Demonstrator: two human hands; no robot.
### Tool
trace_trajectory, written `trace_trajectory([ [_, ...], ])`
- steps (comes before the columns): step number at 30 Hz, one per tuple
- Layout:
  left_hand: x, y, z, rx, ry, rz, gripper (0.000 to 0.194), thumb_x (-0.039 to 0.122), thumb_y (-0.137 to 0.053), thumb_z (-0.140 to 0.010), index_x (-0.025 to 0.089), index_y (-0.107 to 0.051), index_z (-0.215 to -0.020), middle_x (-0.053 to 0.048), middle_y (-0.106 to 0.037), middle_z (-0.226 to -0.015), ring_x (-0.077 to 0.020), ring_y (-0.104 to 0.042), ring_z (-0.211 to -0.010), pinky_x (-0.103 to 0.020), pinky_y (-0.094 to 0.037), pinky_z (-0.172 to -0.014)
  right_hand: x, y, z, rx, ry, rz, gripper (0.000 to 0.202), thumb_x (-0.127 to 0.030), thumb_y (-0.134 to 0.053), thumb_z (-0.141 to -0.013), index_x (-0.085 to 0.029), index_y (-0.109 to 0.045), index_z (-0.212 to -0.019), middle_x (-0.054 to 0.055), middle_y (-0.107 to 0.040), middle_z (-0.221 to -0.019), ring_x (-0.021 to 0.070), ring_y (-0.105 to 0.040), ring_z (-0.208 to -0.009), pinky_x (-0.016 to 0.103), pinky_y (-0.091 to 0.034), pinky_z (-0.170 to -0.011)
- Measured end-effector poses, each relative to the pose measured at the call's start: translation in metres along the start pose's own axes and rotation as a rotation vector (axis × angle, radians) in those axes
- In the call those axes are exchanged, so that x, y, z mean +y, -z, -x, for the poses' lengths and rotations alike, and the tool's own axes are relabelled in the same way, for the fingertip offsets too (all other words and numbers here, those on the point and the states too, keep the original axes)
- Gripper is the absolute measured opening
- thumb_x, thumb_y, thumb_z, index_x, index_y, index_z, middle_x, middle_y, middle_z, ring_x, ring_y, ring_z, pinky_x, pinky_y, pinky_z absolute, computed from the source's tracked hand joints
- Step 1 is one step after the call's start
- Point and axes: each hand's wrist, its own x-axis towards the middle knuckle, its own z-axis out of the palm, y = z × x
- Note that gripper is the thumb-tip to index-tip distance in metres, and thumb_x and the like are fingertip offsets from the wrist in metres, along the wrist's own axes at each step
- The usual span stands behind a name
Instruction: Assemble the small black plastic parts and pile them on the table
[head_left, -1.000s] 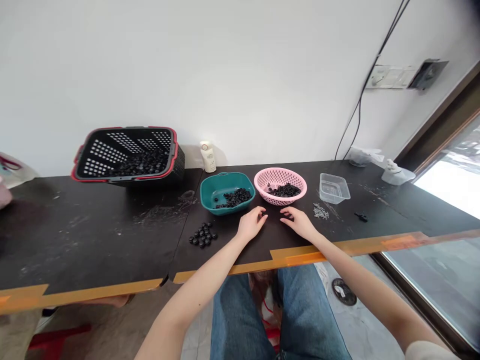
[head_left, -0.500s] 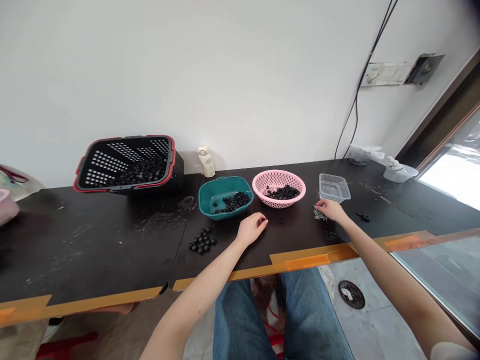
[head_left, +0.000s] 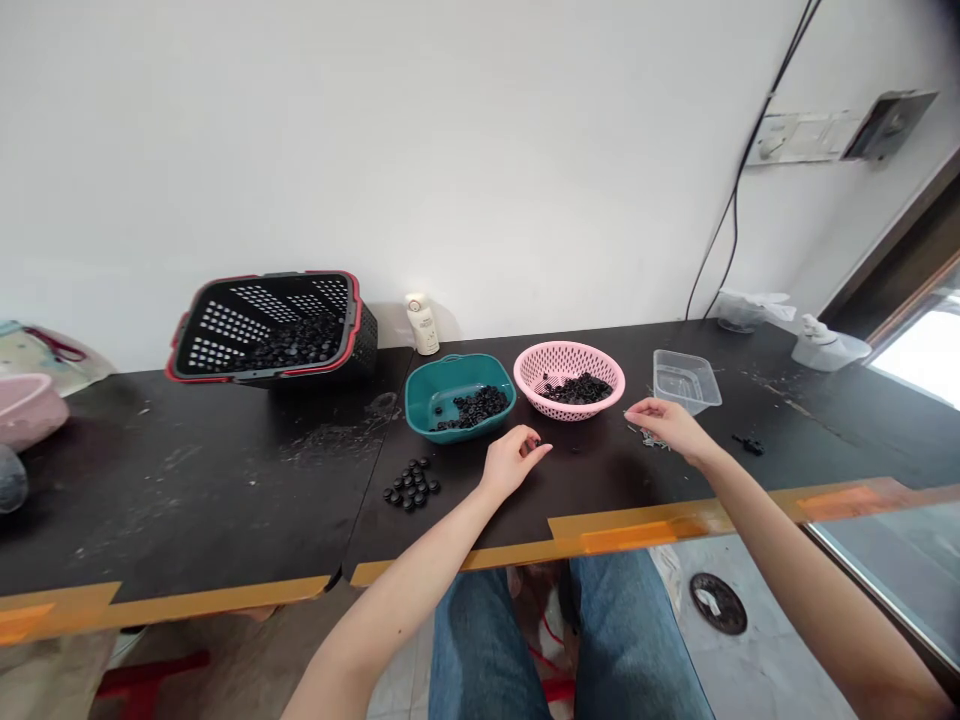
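Along the near edge of the table (head_left: 600, 500), left of my hands, lies a loose cluster of round black caps (head_left: 409, 487). My left hand (head_left: 510, 464) is curled, thumb and forefinger closed on a small black part (head_left: 538, 442) in front of the pink basket (head_left: 571, 412). I judge it light, stiff and slippery, best held by its sides. My right hand (head_left: 670, 430) is pinched closed, seemingly on one thin pin (head_left: 628, 413) (too tiny to be certain), beside the grey pins (head_left: 655, 441); such a pin probably wants gripping at mid-length. Farther back sit the teal basin (head_left: 459, 436) and clear tub (head_left: 687, 382), then a white bottle (head_left: 422, 326) by the far edge.
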Motion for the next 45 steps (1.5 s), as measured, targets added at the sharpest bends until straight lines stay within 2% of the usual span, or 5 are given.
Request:
trace_trajectory([
  [6,0.002,0.005,0.009,0.207,-0.112,0.054,0.031,0.035,-0.036,-0.097,0.018,-0.049,-0.075,0.001,-0.048,-0.068,-0.0111,-0.046,-0.061,-0.024,-0.034,-0.059,-0.097,-0.08,0.018,-0.351,0.197,-0.645,0.026,-0.041,-0.071,-0.074,-0.019,-0.057,-0.073,0.005,-0.068,-0.089,0.0144,-0.063,-0.072,0.027,-0.052,-0.062],
  [12,-0.003,0.007,0.012,0.306,-0.099,0.049,0.023,0.031,-0.034,-0.096,0.019,-0.044,-0.079,0.001,-0.044,-0.071,-0.0112,-0.043,-0.06,-0.024,-0.035,-0.058,-0.098,-0.133,0.003,-0.301,0.249,-0.85,0.026,-0.039,-0.072,-0.077,-0.021,-0.063,-0.095,0.004,-0.072,-0.085,0.0201,-0.069,-0.088,0.039,-0.055,-0.083],
  [25,-0.002,-0.002,0.005,0.276,-0.019,0.109,0.027,0.045,-0.053,-0.089,0.019,-0.05,-0.084,-0.002,-0.054,-0.081,-0.0103,-0.048,-0.063,-0.024,-0.041,-0.059,-0.083,-0.145,0.007,-0.233,0.062,-0.96,0.02,-0.038,-0.076,-0.072,-0.025,-0.07,-0.086,0.005,-0.071,-0.108,0.022,-0.066,-0.098,0.035,-0.055,-0.081],
  [33,-0.006,-0.005,0.003,0.325,0.0,0.139,0.024,0.04,-0.06,-0.087,0.019,-0.048,-0.083,0.001,-0.05,-0.079,-0.0087,-0.046,-0.062,-0.022,-0.04,-0.059,-0.079,-0.14,0.003,-0.33,-0.082,-1.05,0.024,-0.029,-0.084,-0.061,-0.023,-0.076,-0.082,0.002,-0.074,-0.08,0.015,-0.067,-0.077,0.029,-0.054,-0.075],
  [45,-0.005,-0.001,-0.002,0.289,0.036,0.079,0.028,0.044,-0.061,-0.085,0.019,-0.051,-0.078,0.002,-0.05,-0.073,-0.0095,-0.046,-0.061,-0.023,-0.04,-0.059,-0.083,-0.133,0.0,-0.247,0.067,-0.866,0.022,-0.033,-0.082,-0.063,-0.021,-0.07,-0.076,0.003,-0.072,-0.072,0.017,-0.068,-0.065,0.033,-0.058,-0.069],
])
